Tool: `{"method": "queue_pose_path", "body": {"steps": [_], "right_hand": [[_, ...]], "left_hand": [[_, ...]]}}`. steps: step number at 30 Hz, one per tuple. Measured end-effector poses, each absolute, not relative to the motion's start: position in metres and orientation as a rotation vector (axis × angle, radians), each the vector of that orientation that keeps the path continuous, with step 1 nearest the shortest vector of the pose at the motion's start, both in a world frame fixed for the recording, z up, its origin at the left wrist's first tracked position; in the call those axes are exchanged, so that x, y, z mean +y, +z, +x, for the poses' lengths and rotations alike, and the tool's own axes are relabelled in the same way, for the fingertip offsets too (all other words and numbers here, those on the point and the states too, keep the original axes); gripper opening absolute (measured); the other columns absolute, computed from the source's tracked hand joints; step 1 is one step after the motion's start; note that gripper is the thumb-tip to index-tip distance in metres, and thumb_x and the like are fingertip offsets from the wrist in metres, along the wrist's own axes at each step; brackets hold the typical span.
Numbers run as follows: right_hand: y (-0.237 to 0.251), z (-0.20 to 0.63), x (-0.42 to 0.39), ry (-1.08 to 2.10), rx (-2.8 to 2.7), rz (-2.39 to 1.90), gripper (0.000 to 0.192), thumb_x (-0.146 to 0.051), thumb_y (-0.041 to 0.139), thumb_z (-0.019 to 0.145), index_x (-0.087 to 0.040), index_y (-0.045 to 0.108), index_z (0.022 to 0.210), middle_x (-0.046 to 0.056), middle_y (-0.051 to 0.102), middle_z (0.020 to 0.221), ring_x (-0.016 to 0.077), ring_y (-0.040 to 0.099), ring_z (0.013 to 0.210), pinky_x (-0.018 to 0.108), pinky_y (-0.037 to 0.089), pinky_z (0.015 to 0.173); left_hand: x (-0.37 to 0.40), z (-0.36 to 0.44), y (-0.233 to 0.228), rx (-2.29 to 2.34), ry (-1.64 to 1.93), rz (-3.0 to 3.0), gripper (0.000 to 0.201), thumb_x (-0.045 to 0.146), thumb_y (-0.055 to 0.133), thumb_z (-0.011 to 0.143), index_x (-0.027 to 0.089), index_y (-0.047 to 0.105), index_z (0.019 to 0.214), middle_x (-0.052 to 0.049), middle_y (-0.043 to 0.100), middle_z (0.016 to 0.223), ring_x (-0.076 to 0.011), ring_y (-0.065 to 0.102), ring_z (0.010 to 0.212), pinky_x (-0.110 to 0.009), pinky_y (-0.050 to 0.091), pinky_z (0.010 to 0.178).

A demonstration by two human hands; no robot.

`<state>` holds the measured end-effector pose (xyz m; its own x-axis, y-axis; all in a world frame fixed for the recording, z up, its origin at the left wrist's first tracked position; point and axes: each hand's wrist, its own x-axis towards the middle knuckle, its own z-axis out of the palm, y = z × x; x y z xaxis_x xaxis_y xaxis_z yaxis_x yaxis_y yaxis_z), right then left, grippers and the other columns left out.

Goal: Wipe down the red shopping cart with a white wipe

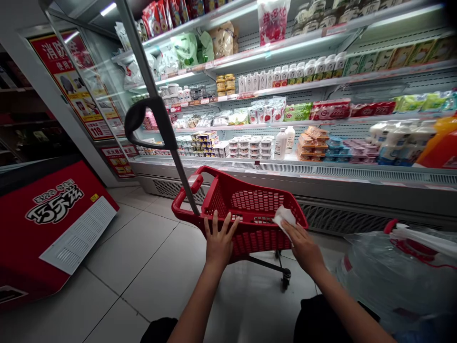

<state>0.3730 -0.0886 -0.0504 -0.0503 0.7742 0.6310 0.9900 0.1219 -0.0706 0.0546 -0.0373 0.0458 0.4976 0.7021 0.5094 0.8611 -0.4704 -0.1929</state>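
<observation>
A red plastic shopping cart (250,238) with a meshed basket stands in front of me on the tiled floor. My left hand (219,240) rests on the near side of its rim, fingers spread, holding nothing. With my right hand (302,243) I press a crumpled white tissue (284,215) against the rim near the right end of the basket. The fingers lie over the tissue, partly hiding it. A grey pole with a black loop handle (157,121) rises at the cart's left end. No items show inside the basket.
Behind the cart runs a refrigerated display (257,166) stocked with yogurt cups, bottles and pouches. At left stands a red freezer (71,238). A large clear water jug (378,276) in plastic wrap sits close on my right. The floor (143,271) is pale tile.
</observation>
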Motion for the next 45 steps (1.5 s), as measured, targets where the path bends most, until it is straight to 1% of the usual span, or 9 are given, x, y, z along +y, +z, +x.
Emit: {"method": "queue_pose_path", "body": {"steps": [6,9,12,17,23,27,34,38,45], "right_hand": [[-0.052,0.362,-0.097,-0.562,-1.813,-1.791,0.085,0.003,0.041,0.08,-0.021,0.035,0.162,0.006,0.064,0.145,0.0289,0.057,0.135,0.047,0.05,0.111],[-0.042,0.319,-0.093,-0.562,-1.912,-1.668,0.091,0.005,0.041,0.077,-0.021,0.03,0.163,0.005,0.059,0.15,0.0278,0.056,0.136,0.046,0.049,0.113],[-0.033,0.293,-0.091,-0.528,-2.024,-1.543,0.092,0.007,0.04,0.076,-0.021,0.029,0.164,0.005,0.053,0.155,0.0257,0.055,0.138,0.044,0.047,0.116],[-0.034,0.314,-0.096,-0.409,-2.061,-1.522,0.089,0.007,0.039,0.074,-0.025,0.043,0.157,0.003,0.063,0.146,0.022,0.06,0.132,0.042,0.05,0.114],[-0.042,0.323,-0.106,-0.358,-2.037,-1.559,0.07,0.004,0.041,0.08,-0.025,0.06,0.141,0.003,0.071,0.133,0.0243,0.063,0.128,0.042,0.055,0.109],[-0.036,0.289,-0.109,-0.375,-2.082,-1.494,0.074,0.007,0.043,0.075,-0.021,0.059,0.142,0.004,0.072,0.132,0.0257,0.063,0.129,0.041,0.054,0.11],[-0.037,0.264,-0.111,-0.454,-2.309,-1.163,0.082,0.009,0.041,0.079,-0.02,0.043,0.156,0.004,0.064,0.144,0.02,0.06,0.131,0.039,0.048,0.116],[-0.044,0.293,-0.094,-0.499,-2.345,-1.136,0.079,0.007,0.042,0.084,-0.02,0.038,0.159,0.006,0.062,0.147,0.0202,0.057,0.135,0.041,0.047,0.117],[-0.057,0.338,-0.051,-0.51,-2.229,-1.346,0.076,0.003,0.041,0.087,-0.022,0.04,0.158,0.007,0.061,0.147,0.0236,0.058,0.134,0.047,0.047,0.117]], "left_hand": [[-0.043,0.083,0.03,-1.43,-0.556,-2.301,0.09,0.021,0.069,0.077,0.023,0.037,0.161,-0.009,0.026,0.171,-0.0424,0.014,0.158,-0.064,0.017,0.127],[-0.053,0.106,0.008,-1.269,-0.552,-2.407,0.093,0.021,0.067,0.079,0.029,0.029,0.163,-0.004,0.018,0.173,-0.0381,0.013,0.159,-0.06,0.021,0.127],[-0.058,0.111,-0.01,-1.315,-0.605,-2.381,0.096,0.021,0.067,0.077,0.027,0.027,0.164,-0.007,0.016,0.173,-0.0432,0.01,0.158,-0.066,0.024,0.124],[-0.051,0.078,-0.008,-1.297,-0.565,-2.388,0.098,0.019,0.067,0.078,0.034,0.022,0.164,-0.002,0.014,0.174,-0.0421,0.007,0.159,-0.067,0.02,0.125],[-0.037,0.045,0.006,-1.392,-0.618,-2.441,0.087,0.043,0.064,0.09,0.03,0.022,0.165,-0.005,0.014,0.174,-0.0418,0.001,0.159,-0.065,0.015,0.125],[-0.02,0.027,0.006,-1.47,-0.583,-2.412,0.071,0.045,0.051,0.099,0.031,0.025,0.164,-0.006,0.015,0.174,-0.037,0.004,0.16,-0.063,0.014,0.125],[-0.008,0.027,0.0,-1.797,-0.583,-2.23,0.08,0.061,0.038,0.102,0.001,0.038,0.156,-0.028,0.027,0.166,-0.0385,0.019,0.157,-0.061,0.018,0.125],[-0.032,0.051,-0.015,-1.637,-0.668,-2.254,0.08,0.064,0.036,0.102,0.006,0.038,0.157,-0.024,0.027,0.167,-0.036,0.019,0.158,-0.058,0.022,0.126],[-0.071,0.077,-0.037,-1.424,-0.671,-2.4,0.081,0.063,0.041,0.101,0.014,0.023,0.164,-0.017,0.025,0.17,-0.0333,0.022,0.157,-0.055,0.029,0.125]]}}
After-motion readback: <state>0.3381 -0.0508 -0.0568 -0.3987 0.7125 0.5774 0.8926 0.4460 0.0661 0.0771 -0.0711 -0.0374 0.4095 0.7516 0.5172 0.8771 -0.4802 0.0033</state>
